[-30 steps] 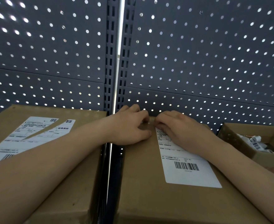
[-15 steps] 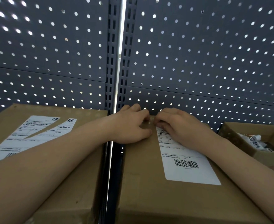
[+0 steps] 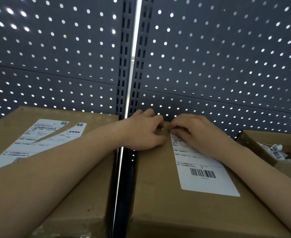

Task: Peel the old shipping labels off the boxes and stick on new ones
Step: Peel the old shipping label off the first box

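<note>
The shipping label (image 3: 208, 185) lies flat on the right-hand carton (image 3: 158, 194); thin paper, likely to tear, so take its far corner and peel low; your left hand (image 3: 144, 133) rests curled beside that corner, holding nothing; your right hand (image 3: 199, 134) curls over it, any pinch hidden; the pegboard (image 3: 227, 66) stands close behind, so pull toward yourself.

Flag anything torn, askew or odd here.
The left label on the left box is split by a diagonal tear from its far edge, cardboard showing through the gap. The right label looks intact where visible.
</note>
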`<state>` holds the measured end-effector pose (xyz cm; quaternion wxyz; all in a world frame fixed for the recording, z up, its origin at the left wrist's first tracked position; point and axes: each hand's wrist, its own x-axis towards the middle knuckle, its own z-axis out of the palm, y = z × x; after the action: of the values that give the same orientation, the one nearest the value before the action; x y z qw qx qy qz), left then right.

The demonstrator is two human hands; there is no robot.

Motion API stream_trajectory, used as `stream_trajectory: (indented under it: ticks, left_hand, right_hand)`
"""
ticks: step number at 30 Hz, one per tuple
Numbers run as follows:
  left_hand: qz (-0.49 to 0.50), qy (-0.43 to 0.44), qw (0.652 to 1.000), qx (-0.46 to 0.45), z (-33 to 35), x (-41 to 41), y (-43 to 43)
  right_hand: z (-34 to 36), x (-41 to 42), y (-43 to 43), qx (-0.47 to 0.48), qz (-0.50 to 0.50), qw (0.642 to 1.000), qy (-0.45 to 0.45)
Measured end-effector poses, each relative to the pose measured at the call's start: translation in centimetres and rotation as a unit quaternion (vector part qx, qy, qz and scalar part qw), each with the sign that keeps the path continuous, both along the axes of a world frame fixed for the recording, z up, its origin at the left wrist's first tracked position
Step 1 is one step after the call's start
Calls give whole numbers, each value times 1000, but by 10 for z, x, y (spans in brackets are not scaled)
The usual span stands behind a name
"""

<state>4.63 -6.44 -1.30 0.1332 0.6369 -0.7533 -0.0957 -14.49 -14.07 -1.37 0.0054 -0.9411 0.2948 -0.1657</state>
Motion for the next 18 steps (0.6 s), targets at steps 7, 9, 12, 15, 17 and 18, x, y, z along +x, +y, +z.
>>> stream_trajectory:
  ticks: [7, 9, 12, 15, 17, 18]
  left_hand:
    - [-2, -1, 1000, 3, -1, 1, 0]
    - [-4, 1, 1000, 0, -1, 1, 0]
    - [-5, 0, 1000, -3, -1, 1, 0]
    - [-4, -2, 1000, -2, -1, 1, 0]
    - [-4, -3, 1000, 1, 0, 1, 0]
    - [-5, -3, 1000, 2, 0, 1, 0]
  right_hand:
    - [3, 7, 6, -59, -31, 993, 93]
    - [2, 8, 5, -68, -22, 993, 93]
    - [-2, 7, 2, -68, -9, 994, 82]
    - [-3, 3, 2, -55, -1, 997, 56]
    - [-2, 1, 3, -33, -2, 999, 37]
    - [-1, 0, 5, -25, -5, 999, 32]
